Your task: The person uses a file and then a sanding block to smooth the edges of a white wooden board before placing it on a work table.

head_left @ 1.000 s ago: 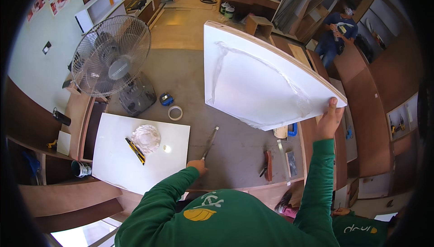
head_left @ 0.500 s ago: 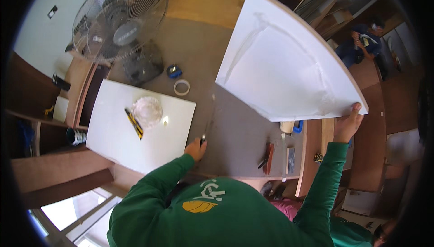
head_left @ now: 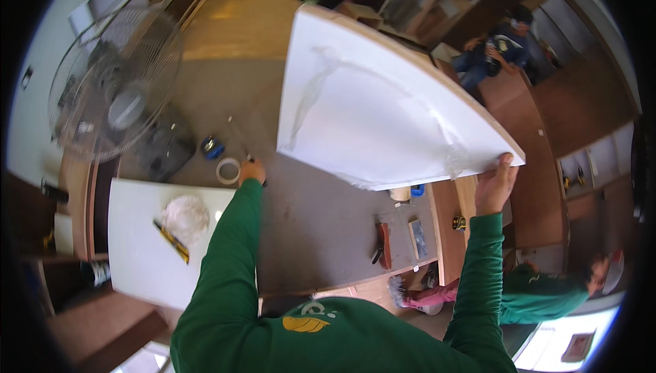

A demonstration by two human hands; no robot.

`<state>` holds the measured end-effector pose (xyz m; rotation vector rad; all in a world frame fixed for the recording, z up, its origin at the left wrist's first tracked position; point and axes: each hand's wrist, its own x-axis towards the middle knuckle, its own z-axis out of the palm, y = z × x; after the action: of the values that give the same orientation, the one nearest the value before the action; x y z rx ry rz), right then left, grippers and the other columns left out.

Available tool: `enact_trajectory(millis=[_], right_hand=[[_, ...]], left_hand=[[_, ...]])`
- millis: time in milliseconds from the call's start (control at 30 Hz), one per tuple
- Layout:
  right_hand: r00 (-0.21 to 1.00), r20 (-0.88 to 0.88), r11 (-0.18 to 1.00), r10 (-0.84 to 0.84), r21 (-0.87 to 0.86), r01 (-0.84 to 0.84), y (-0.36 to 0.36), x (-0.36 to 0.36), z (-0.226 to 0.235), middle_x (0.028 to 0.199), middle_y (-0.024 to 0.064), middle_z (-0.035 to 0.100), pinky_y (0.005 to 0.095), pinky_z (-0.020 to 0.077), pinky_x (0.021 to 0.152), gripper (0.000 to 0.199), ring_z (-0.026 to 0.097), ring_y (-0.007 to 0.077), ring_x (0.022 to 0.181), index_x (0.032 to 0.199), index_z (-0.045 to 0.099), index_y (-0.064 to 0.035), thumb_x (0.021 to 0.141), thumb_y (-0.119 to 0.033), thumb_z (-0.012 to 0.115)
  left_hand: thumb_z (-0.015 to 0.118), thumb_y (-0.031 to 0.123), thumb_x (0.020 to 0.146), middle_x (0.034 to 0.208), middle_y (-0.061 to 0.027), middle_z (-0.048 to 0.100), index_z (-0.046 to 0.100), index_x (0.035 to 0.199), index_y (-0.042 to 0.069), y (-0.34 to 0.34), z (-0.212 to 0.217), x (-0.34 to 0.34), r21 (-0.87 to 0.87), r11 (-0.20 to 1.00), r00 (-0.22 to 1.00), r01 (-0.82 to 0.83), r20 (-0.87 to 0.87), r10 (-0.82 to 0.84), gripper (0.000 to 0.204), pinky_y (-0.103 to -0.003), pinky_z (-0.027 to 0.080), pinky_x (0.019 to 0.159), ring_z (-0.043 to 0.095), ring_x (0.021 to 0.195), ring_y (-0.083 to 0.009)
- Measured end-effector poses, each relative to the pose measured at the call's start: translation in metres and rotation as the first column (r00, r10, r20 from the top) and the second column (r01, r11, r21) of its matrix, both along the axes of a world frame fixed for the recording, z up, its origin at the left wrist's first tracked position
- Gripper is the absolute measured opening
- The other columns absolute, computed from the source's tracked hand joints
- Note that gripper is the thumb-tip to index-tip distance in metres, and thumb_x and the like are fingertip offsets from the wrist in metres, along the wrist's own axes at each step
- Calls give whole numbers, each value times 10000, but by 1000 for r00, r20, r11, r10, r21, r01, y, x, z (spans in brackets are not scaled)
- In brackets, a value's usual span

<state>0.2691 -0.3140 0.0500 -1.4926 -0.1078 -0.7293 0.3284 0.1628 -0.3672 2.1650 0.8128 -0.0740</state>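
Observation:
My right hand (head_left: 497,185) grips the near right corner of a white panel (head_left: 389,117) with one curved edge, thumb on the white face. The panel is tilted up above the table. A streaky, whitish band of glue-like smear (head_left: 437,117) follows its edges. My left hand (head_left: 253,171) is closed round the dark handle of a thin, long-shafted tool (head_left: 240,137), whose kind I cannot make out. It points away over the brown table (head_left: 307,236), next to a roll of tape (head_left: 228,171) and a blue round thing (head_left: 212,147).
A white board (head_left: 137,236) at left bears a crumpled whitish plastic mass (head_left: 186,218) and a yellow-black utility knife (head_left: 171,242). A fan (head_left: 116,93) stands behind it. A red-handled tool (head_left: 384,246) and a grey block (head_left: 418,238) lie right. Two people (head_left: 495,48) are at right.
My left hand has reached farther forward with the tool, its tip now swung leftward. The panel stays in my right hand. The view has shifted, so most things appear farther left.

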Motion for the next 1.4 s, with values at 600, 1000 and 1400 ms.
enact_trajectory(millis=[600, 1000, 1400], right_hand=[[998, 0, 998, -62, -12, 62, 13, -19, 5, 1205, 32, 621, 310, 401, 1027, 385, 543, 136, 1135, 1292, 552, -39, 1050, -328, 633], [934, 105, 881, 342, 309, -357, -33, -11, 35, 1192, 35, 670, 350, 437, 1078, 317, 611, 157, 1137, 1267, 607, -46, 1007, -210, 686], [572, 62, 529, 818, 311, -790, -39, 5, 35, 1077, 95, 725, 402, 532, 963, 253, 692, 242, 1027, 1176, 641, -49, 1002, -234, 658]], left_hand=[[500, 578, 1049, 1394, -122, 586, 474, 1467, -41, -18, 307, 74, -169, 664, 234, 728, 972, -9, 747, -389, 415, 1108, 551, 1284, -240], [642, 249, 1040, 1131, -120, 683, 629, 1191, -65, -52, 391, -133, -412, 788, 466, 457, 866, 182, 349, -358, 525, 928, 646, 1039, -210], [321, 707, 1039, 1449, -164, 531, 428, 1477, -41, -133, 400, -349, -179, 924, 559, 338, 828, -44, 873, -420, 428, 1117, 521, 1331, -272]])
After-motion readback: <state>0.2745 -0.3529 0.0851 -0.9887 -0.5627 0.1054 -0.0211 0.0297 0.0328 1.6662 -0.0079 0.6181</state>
